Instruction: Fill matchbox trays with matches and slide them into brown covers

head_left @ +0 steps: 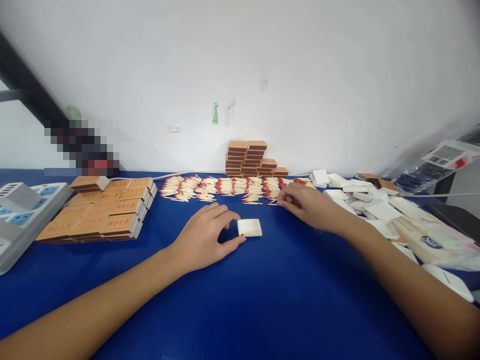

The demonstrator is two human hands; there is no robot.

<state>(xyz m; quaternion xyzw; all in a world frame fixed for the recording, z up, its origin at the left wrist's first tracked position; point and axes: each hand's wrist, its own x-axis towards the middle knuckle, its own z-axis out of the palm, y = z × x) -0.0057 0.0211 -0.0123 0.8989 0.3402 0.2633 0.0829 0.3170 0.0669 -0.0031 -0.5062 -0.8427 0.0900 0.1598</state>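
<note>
A small white matchbox tray [249, 226] lies on the blue tabletop, with at least one red-headed match along its near side. My left hand [206, 235] steadies its left end, thumb at the near corner and forefinger at the far one. Beyond it stretches a row of loose matches [227, 186] with red heads, in several heaps. At the right part of this row my right hand [305, 204] has thumb and fingertips pinched together on a match [272, 203] at the near edge of a heap.
Filled matchboxes [108, 210] are stacked at left, beside a power strip [37, 220]. More matchboxes [247, 159] stand piled against the white wall. On the right lie many white trays [380, 210], a tissue pack [435, 242] and a white rounded object [448, 281].
</note>
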